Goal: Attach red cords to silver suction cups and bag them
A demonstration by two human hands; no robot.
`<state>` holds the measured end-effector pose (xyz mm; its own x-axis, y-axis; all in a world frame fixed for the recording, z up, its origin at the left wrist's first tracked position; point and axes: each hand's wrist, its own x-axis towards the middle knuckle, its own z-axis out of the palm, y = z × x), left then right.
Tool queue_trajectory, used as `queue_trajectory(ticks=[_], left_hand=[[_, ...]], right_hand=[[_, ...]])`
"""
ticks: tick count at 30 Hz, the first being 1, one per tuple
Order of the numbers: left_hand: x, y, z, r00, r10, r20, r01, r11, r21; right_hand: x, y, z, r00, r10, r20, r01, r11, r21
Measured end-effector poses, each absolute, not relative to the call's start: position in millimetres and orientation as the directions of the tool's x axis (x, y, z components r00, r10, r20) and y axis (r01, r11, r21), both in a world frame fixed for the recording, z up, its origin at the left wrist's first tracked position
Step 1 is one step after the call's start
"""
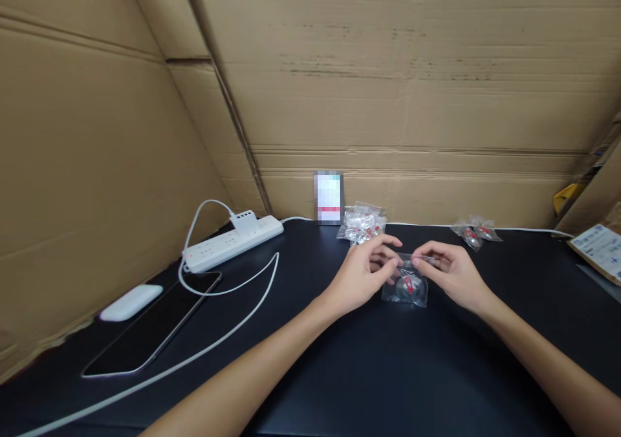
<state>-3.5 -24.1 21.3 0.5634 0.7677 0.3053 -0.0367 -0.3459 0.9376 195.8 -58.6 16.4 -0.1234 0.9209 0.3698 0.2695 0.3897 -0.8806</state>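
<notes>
Between my two hands is a small clear plastic bag (405, 291) with a round silvery item and a red loop-shaped mark or piece showing in it. My left hand (373, 266) pinches the bag's upper left edge between thumb and fingers. At the upper right edge, my right hand (444, 269) has thumb and forefinger closed on the plastic. Just behind my left hand lies a pile of similar clear bags (361, 222) with red bits. A few more bags (476, 231) lie farther back on the right.
On the left are a white power strip (233, 243) with a charger, a looping white cable (233, 330), a dark phone or tablet (152, 330) and a white case (130, 302). A blurred upright screen (328, 198) leans against the cardboard wall (412, 101). A labelled packet (599, 249) lies far right.
</notes>
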Motion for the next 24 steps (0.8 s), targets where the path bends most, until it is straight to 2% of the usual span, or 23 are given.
queue_trajectory(ticks=[5,17,24], left_hand=[[-3.8,-26.2,24.0,0.587,0.763,0.269,0.095,-0.395,0.914],[-5.4,-32.4,31.2,0.652,0.715,0.252,0.263,-0.525,0.809],[-12.0,-19.7,25.4,0.716,0.689,0.114,0.289,-0.442,0.849]], right_hand=[[192.2,-64.1,19.2,-0.149,0.898,0.414,0.375,0.439,-0.816],[190.3,-68.6,20.8,-0.258,0.867,0.427,0.531,0.496,-0.687],[196.7,-59.8,10.3,-0.299,0.920,0.253,0.456,0.371,-0.809]])
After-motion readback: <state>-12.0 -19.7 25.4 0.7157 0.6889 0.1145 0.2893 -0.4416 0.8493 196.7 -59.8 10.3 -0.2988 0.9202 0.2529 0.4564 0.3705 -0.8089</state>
